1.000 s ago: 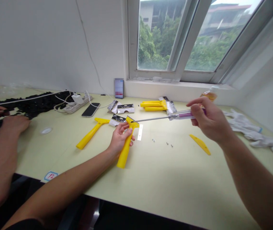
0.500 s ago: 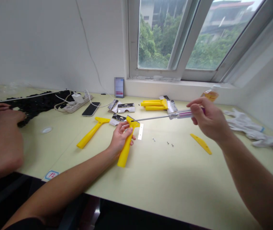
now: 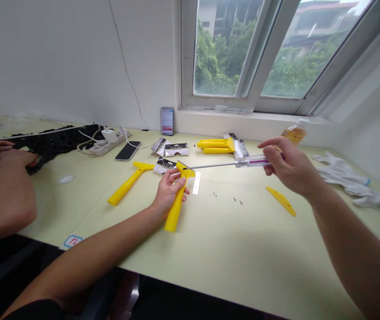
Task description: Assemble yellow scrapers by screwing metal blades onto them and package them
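My left hand point(image 3: 170, 192) is closed around the neck of a yellow scraper point(image 3: 174, 212), its wide head pointing away from me. My right hand point(image 3: 286, 166) grips the clear handle of a screwdriver point(image 3: 250, 161), whose long shaft reaches left so that the tip meets the scraper's head. Just right of the head lies a flat metal blade point(image 3: 196, 183). Farther right on the table are small nuts point(image 3: 215, 194), two screws point(image 3: 237, 201) and a yellow blade cover point(image 3: 280, 201). A second yellow scraper point(image 3: 127, 186) lies to the left.
Several more yellow scrapers point(image 3: 215, 145) and cardboard packages point(image 3: 176, 150) lie at the back. A phone point(image 3: 128, 151) rests beside a power strip point(image 3: 110, 143). White gloves point(image 3: 343, 178) and a bottle point(image 3: 295, 132) are at right. Another person's hands point(image 3: 16, 155) work at far left.
The view has shifted very slightly. Both hands keep their holds, and the screwdriver tip remains at the scraper's head.
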Action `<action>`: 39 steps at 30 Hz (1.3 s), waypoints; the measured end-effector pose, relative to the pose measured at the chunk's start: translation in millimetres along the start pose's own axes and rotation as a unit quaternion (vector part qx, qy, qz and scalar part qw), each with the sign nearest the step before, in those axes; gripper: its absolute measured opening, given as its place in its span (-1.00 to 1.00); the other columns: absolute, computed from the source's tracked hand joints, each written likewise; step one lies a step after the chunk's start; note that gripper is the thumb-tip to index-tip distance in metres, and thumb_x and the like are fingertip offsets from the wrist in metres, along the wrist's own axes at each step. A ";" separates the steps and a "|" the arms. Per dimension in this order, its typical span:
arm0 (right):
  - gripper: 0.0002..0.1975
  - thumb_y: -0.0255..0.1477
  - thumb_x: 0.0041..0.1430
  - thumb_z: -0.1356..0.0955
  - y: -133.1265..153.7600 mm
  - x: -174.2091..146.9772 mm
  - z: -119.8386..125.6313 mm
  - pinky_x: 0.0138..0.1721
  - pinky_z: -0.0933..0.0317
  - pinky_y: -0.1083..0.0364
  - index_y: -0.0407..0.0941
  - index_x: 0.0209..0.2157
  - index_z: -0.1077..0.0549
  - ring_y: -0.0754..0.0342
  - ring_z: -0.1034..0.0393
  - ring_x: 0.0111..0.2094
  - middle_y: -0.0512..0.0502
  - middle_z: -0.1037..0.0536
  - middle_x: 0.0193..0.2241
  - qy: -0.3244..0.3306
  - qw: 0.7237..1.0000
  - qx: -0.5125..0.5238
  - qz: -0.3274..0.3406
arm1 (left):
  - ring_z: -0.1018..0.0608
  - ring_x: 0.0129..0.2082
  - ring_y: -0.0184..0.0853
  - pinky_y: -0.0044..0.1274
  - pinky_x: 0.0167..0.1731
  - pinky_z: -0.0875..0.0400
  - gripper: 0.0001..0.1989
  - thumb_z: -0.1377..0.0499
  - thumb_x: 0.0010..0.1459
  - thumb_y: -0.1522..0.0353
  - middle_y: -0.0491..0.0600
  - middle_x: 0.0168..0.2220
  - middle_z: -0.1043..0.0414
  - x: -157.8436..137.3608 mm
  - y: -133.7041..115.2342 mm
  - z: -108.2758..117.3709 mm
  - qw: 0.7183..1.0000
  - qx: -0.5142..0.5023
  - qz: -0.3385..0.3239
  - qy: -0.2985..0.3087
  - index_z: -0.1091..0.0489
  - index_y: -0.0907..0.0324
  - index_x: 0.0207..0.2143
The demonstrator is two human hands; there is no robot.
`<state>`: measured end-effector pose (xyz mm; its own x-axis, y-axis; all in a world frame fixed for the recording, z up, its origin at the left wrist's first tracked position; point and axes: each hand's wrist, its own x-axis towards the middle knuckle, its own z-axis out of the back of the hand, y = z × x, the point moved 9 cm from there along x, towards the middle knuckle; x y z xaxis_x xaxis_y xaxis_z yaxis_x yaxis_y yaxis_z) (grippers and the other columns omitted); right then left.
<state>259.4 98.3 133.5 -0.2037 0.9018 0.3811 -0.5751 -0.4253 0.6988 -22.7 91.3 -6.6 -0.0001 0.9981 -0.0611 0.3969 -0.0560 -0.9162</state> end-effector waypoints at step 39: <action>-0.65 -0.17 0.18 -0.35 5.0 0.0 17.1 -0.65 -0.06 0.12 -0.09 -0.09 -0.44 0.15 -0.23 -0.64 0.05 -0.35 -0.65 -0.020 0.995 0.100 -0.010 | -0.54 -0.57 -0.43 -0.62 -0.74 -0.34 -0.54 -0.37 -0.07 0.30 -0.02 -0.09 -0.32 -4.5 -3.5 -6.6 1.000 0.007 0.002 0.022 -0.26 0.14 -0.14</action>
<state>270.1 94.9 147.4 -0.1596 0.9077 0.3880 -0.4090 -0.4185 0.8109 -18.1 87.2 -0.5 0.0416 0.9980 -0.0478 0.3841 -0.0602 -0.9213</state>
